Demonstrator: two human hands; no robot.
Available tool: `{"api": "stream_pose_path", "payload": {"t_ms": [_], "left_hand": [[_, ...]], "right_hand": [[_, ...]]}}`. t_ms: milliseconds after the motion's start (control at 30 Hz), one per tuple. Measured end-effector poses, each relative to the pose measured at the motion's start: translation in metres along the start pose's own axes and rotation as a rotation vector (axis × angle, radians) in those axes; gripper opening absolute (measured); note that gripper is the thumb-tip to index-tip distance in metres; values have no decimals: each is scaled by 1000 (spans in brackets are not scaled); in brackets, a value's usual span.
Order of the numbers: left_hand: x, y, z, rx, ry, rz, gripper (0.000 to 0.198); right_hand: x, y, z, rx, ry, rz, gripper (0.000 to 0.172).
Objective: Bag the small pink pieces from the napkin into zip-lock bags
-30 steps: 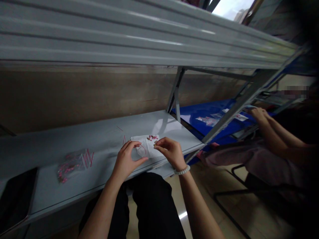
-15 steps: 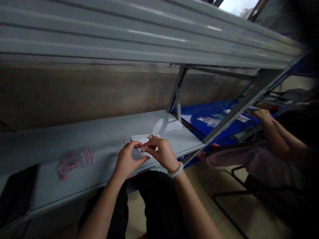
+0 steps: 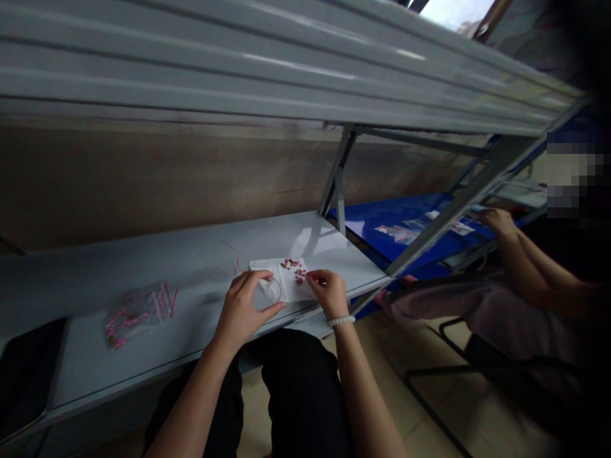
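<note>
The left hand [image 3: 241,306] is curved wide in a C, thumb and fingers arcing around a clear round ring [image 3: 273,290] that lies on a white sheet [image 3: 265,268]. Whether the fingers grip the ring or only frame it is too small to tell. The right hand [image 3: 329,294] is narrower, its fingers drawn together and its fingertips [image 3: 310,277] just beside a cluster of small pink pieces [image 3: 300,275]. These are scattered over the right half of the sheet, between the two hands. Whether those fingertips hold a piece, I cannot tell. A white beaded bracelet [image 3: 342,321] circles the right wrist.

The sheet lies on a grey shelf board [image 3: 200,254], close to its front edge. Left of the left hand, a clear plastic bag [image 3: 136,315] of pink pieces lies on the board with thin pink strips [image 3: 167,301] beside it, and further left is a dark flat slab [image 3: 26,375], possibly a phone or tablet. Below the hands are the person's black trousers [image 3: 303,397].

Well right of the right hand, a co-worker's hand [image 3: 499,221] reaches over a blue bench top [image 3: 396,216] that has clear packets [image 3: 396,233] on it.
</note>
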State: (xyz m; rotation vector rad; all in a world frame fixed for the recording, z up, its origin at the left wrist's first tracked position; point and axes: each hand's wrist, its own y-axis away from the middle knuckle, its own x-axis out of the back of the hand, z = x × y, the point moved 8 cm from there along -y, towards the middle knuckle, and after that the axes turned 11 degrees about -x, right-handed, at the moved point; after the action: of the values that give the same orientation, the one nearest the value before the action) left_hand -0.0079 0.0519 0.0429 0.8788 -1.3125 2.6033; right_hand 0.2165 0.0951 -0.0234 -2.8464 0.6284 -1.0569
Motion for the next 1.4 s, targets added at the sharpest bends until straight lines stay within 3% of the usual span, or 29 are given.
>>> {"api": "stream_pose_path", "payload": {"t_ms": [133, 400, 767, 1400], "left_hand": [[-2, 2, -2, -2, -24, -5, 44], [1, 2, -1, 14, 1, 16, 44], [18, -2, 25, -98, 108, 152, 45], [22, 0, 27, -106, 134, 215, 46]], "right_hand": [[-10, 0, 8, 92, 218, 4, 15], [-16, 3, -6, 220, 245, -79, 21], [-22, -3, 4, 215, 213, -91, 14], [-25, -8, 5, 198, 246, -62, 8]]}}
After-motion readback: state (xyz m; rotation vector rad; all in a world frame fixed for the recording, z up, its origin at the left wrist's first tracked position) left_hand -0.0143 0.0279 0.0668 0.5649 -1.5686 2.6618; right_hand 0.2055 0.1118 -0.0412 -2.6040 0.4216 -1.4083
